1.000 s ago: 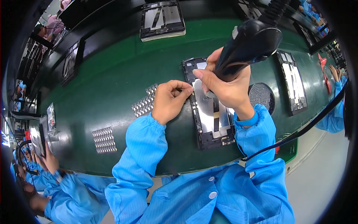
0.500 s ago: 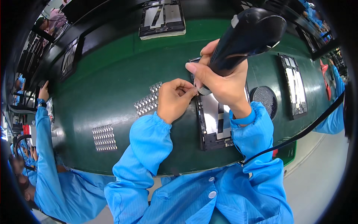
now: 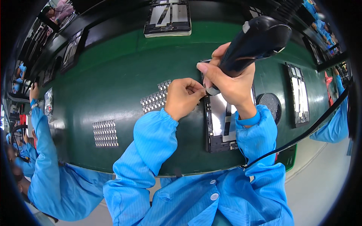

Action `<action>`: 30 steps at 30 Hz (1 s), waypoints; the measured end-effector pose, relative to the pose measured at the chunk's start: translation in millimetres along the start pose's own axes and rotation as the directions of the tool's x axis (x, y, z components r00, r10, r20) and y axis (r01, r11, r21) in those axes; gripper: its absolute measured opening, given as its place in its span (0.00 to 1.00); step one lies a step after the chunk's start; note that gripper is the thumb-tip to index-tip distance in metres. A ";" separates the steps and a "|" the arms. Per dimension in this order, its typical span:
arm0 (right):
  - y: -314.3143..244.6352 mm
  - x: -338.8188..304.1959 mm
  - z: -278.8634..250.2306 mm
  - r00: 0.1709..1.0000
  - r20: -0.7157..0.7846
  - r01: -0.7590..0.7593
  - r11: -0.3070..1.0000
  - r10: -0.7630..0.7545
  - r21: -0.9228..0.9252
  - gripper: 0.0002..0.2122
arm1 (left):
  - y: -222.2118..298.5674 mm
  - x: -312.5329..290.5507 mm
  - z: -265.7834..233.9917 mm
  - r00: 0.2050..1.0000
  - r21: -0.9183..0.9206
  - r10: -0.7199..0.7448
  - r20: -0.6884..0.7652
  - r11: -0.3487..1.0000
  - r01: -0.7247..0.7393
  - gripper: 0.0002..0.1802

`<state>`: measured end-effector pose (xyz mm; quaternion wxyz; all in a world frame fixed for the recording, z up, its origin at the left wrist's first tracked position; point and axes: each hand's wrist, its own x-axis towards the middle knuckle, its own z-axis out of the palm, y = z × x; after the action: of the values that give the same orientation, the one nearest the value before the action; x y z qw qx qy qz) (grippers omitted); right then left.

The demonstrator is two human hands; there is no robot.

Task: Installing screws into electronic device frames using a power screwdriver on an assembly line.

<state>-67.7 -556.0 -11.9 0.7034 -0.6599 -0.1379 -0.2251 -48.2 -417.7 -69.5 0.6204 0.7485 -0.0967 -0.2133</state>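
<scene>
Screwdriver [image 3: 253,41] gripped in closed right hand [image 3: 230,81].

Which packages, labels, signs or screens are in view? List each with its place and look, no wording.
No packages, labels or signs can be made out.
Open flat panel device: under both hands, dark frame, silver inside.
Second panel: far edge of the green bench, dark with grey plates.
Third panel: to the right, narrow, dark frame, pale centre.

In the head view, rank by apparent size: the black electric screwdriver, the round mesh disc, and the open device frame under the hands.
1. open device frame
2. black electric screwdriver, enlarged by nearness to the camera
3. round mesh disc
</scene>
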 end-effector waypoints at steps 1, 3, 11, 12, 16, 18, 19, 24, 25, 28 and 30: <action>0.9 -0.2 -1.1 1.000 0.008 0.000 1.000 0.000 0.000 0.14 | -1.1 0.1 0.4 1.000 -0.005 0.001 -0.006 1.000 -0.001 0.04; 3.8 -0.1 -1.1 1.000 0.011 0.003 1.000 -0.003 0.005 0.14 | -4.1 0.5 0.3 1.000 0.005 0.018 -0.015 1.000 -0.018 0.05; -3.0 0.5 5.6 0.997 -0.036 -0.065 0.996 0.067 0.058 0.13 | -5.8 3.3 -1.0 0.999 0.034 0.046 -0.014 0.998 -0.045 0.06; -1.5 0.1 5.7 0.999 0.006 -0.037 0.999 0.037 0.005 0.15 | -7.0 3.2 -1.6 0.998 0.040 0.055 -0.007 0.998 -0.055 0.06; -0.7 -2.3 7.7 0.993 0.112 0.049 0.990 -0.035 -0.130 0.15 | -16.8 4.9 -0.3 0.989 0.010 0.143 -0.047 0.990 -0.143 0.06; -0.8 -7.5 11.0 0.997 0.079 0.032 0.993 -0.023 -0.113 0.16 | -15.7 4.1 0.0 0.987 -0.006 0.153 -0.050 0.988 -0.153 0.06; -1.0 -9.0 11.9 0.997 0.072 0.016 0.995 -0.009 -0.099 0.16 | -16.3 4.3 0.4 0.987 -0.007 0.154 -0.049 0.988 -0.155 0.06; -3.4 -7.4 12.2 1.000 0.022 0.010 0.997 -0.008 -0.072 0.16 | -9.4 1.8 -0.5 0.990 0.043 0.135 -0.047 0.990 -0.133 0.08; -3.6 -6.4 10.0 1.000 0.015 0.027 0.995 -0.026 -0.095 0.16 | -4.2 0.0 -1.7 0.989 0.050 0.140 -0.037 0.989 -0.139 0.08; -23.4 -6.3 -5.1 0.991 -0.137 0.021 0.997 -0.011 0.071 0.13 | 9.5 -4.0 -15.1 0.997 0.016 -0.054 0.062 0.998 0.054 0.10; -43.9 -10.4 -39.0 0.973 -0.163 0.152 0.986 -0.161 -0.066 0.20 | 12.0 -1.5 -38.6 0.951 0.445 0.308 0.012 0.850 -0.281 0.17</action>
<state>-102.6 -594.4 17.4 0.6747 -0.6444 -0.1238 -0.3381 -31.2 -385.4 -52.2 0.4623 0.8518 -0.2373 -0.0658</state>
